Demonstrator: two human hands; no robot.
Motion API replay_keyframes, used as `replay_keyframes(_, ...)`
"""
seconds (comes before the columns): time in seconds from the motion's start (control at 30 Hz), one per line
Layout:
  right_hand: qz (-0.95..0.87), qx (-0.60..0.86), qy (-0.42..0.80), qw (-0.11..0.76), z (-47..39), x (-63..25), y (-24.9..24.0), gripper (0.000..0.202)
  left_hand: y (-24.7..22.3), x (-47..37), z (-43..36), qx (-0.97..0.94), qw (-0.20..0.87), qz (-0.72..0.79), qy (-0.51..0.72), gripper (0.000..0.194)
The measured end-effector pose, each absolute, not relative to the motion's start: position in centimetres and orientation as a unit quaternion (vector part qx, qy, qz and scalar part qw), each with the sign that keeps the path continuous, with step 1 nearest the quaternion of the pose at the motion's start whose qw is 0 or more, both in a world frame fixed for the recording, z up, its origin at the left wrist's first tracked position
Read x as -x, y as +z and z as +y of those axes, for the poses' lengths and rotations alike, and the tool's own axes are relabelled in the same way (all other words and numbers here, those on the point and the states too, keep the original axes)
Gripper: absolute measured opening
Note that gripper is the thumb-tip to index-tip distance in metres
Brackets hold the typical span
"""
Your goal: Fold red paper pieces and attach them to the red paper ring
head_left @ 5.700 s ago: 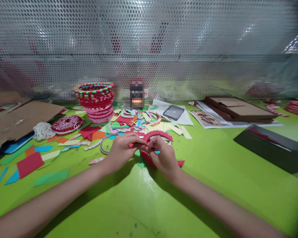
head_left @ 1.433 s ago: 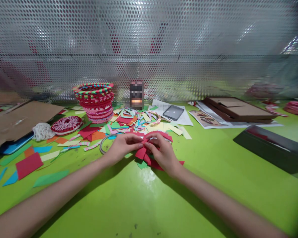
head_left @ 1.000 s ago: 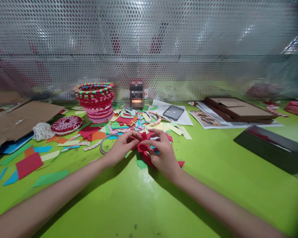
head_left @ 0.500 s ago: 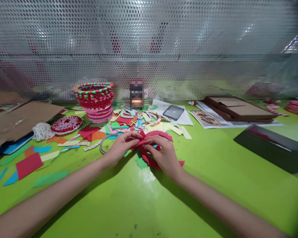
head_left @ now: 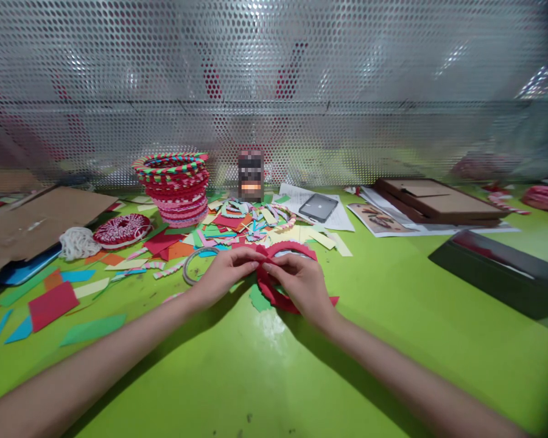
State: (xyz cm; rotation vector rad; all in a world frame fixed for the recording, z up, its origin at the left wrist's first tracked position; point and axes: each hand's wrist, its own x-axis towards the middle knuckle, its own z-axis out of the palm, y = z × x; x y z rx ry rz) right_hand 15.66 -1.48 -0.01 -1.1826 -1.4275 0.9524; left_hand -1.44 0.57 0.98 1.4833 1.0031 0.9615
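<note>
A ring-shaped piece of red paper [head_left: 281, 301] is at the centre of the green table, over a scrap of green paper [head_left: 258, 298]. My left hand [head_left: 226, 272] pinches the red paper from the left between thumb and fingers. From the right, my right hand [head_left: 301, 281] grips the same paper, its fingertips close to those of the left. Part of the ring is hidden behind the right hand. A grey ring [head_left: 188, 271] lies just left of my left hand.
Coloured paper scraps [head_left: 251, 225] spread behind the hands. A stack of woven rings [head_left: 178, 191], white yarn [head_left: 78, 242] and cardboard [head_left: 41, 219] are at the left. At the right are a dark box [head_left: 497, 274] and brown boards [head_left: 442, 204].
The fingertips of both hands have shifted slightly on the red paper, and the left fingers look more closed. A red strip now shows behind the left fingers.
</note>
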Motion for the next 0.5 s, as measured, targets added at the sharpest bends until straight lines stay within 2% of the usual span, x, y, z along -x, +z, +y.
replay_keyframes(0.2,-0.497,0.464,0.498,0.539,-1.12,-15.55,-0.09,0.019,0.79,1.29,0.38,-0.611,0.532,0.409,0.420,0.021)
replay_keyframes(0.5,-0.474,0.454,0.518,0.548,-1.39,-15.38,0.35,0.020,1.44,0.96,0.01,-0.567,0.517,0.469,0.438,0.014)
